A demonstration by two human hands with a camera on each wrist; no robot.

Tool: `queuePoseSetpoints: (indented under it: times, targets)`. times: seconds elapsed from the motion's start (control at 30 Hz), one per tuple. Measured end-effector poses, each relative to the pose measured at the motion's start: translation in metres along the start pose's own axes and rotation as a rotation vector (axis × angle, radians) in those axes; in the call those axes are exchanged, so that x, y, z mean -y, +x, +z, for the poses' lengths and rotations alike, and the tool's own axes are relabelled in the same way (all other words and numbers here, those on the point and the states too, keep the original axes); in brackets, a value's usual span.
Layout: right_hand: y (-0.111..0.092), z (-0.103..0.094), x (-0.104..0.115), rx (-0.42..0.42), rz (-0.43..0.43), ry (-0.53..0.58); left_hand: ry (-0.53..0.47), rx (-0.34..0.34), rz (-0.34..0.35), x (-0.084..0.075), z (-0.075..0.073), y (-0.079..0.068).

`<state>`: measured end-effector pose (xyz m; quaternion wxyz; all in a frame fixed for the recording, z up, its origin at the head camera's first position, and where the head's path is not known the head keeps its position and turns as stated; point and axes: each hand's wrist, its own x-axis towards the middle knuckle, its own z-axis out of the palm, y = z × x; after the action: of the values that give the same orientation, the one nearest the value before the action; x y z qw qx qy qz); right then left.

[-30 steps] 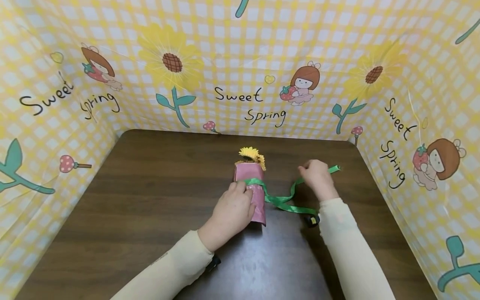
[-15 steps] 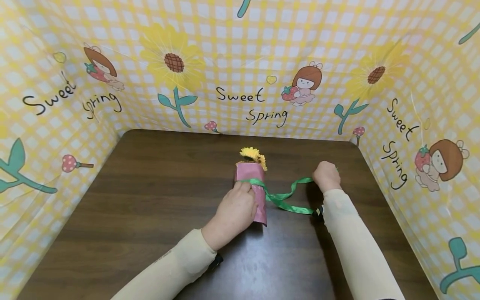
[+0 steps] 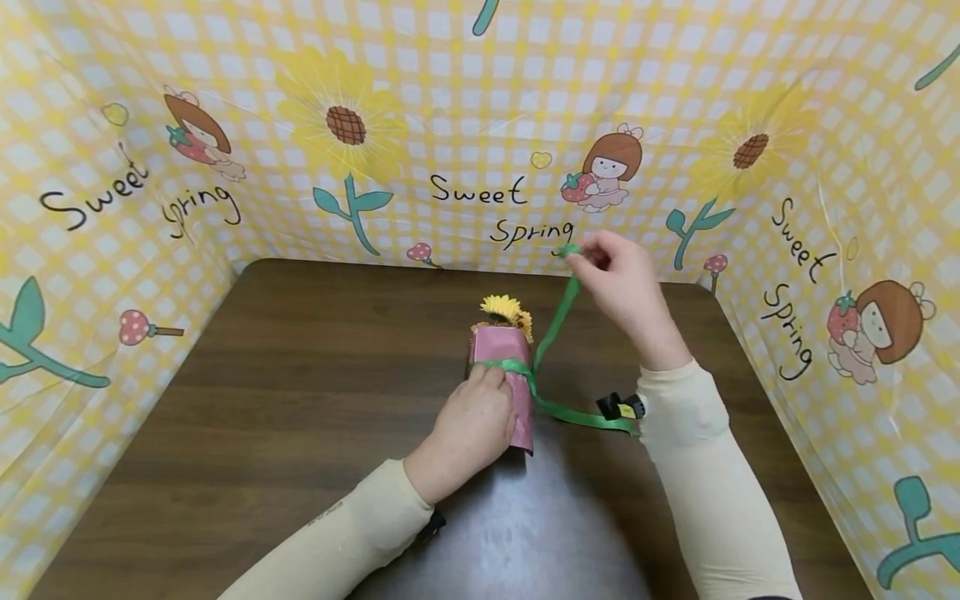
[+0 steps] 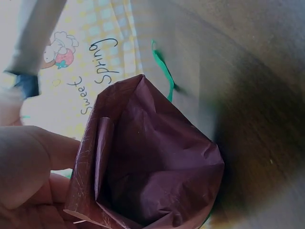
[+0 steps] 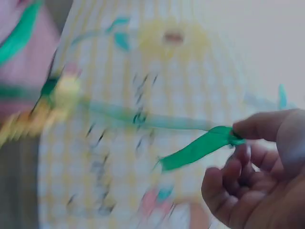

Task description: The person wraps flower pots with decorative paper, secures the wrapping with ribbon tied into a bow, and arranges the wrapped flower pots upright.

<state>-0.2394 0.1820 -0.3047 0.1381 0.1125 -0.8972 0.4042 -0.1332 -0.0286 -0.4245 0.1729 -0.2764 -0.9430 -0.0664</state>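
A small bouquet in pink wrapping paper (image 3: 501,342) lies on the table, its yellow flowers (image 3: 501,307) toward the back. Green ribbon (image 3: 559,321) passes across the wrapping, and two lengths come off its right side. My left hand (image 3: 467,429) grips the bouquet at its left side; the left wrist view looks into the folded bottom end of the wrapping (image 4: 162,143). Raised at the back right, my right hand (image 3: 626,287) pinches one ribbon length between thumb and fingers, with a short tail (image 5: 193,151) hanging free. The other length lies on the table toward the right wrist.
The dark wooden table (image 3: 300,400) extends on both sides of the bouquet. A yellow checked cloth (image 3: 480,108) with printed flowers and figures stands round its back and sides. Small black wrist cameras (image 3: 621,407) sit at both cuffs.
My right hand first drew the ribbon rightward, then rose up and to the left, lifting that length off the table into a slanting line. My left hand has stayed on the bouquet.
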Motion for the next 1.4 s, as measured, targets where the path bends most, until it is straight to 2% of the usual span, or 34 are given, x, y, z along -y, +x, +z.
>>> queuePoseSetpoints:
  times: [0.13,0.27,0.4,0.47,0.53,0.63,0.77,0.87,0.93,1.07,1.13,1.27,1.4]
  targets:
    - [0.002,0.025,0.052,0.188,-0.180,-0.007,0.025,-0.037,0.001,0.001,0.001,-0.002]
    - [0.004,0.065,0.085,0.371,-0.377,-0.089,0.079,-0.117,0.029,0.003,0.002,-0.004]
    - [0.002,0.097,0.103,0.559,-0.516,-0.159,0.098,-0.174,0.059,0.005,0.003,-0.006]
    - [0.000,0.102,0.106,0.628,-0.555,-0.173,0.087,-0.168,0.058,0.004,0.003,-0.006]
    - [-0.002,0.098,0.108,0.655,-0.569,-0.163,0.080,-0.147,0.054,0.003,0.003,-0.006]
    - [-0.006,0.080,0.106,0.595,-0.592,-0.112,0.108,-0.129,0.060,0.003,0.002,-0.005]
    - [-0.018,0.050,0.092,0.409,-0.605,-0.025,0.157,-0.142,0.078,0.005,0.002,-0.001]
    - [-0.031,0.038,0.073,0.305,-0.536,-0.009,0.093,-0.107,0.029,0.008,0.003,0.003]
    - [-0.041,0.036,0.056,0.283,-0.451,-0.019,0.011,-0.058,-0.028,0.010,0.003,0.008]
    - [-0.059,0.054,0.012,0.282,-0.271,-0.097,-0.138,0.043,-0.123,0.017,0.003,0.016]
    - [-0.066,0.070,-0.009,0.286,-0.222,-0.160,-0.192,0.068,-0.150,0.020,0.003,0.019]
    - [-0.077,0.099,-0.039,0.289,-0.202,-0.237,-0.281,0.091,-0.200,0.027,0.001,0.024]
    - [-0.082,0.111,-0.050,0.261,-0.212,-0.228,-0.332,0.131,-0.209,0.031,-0.002,0.030]
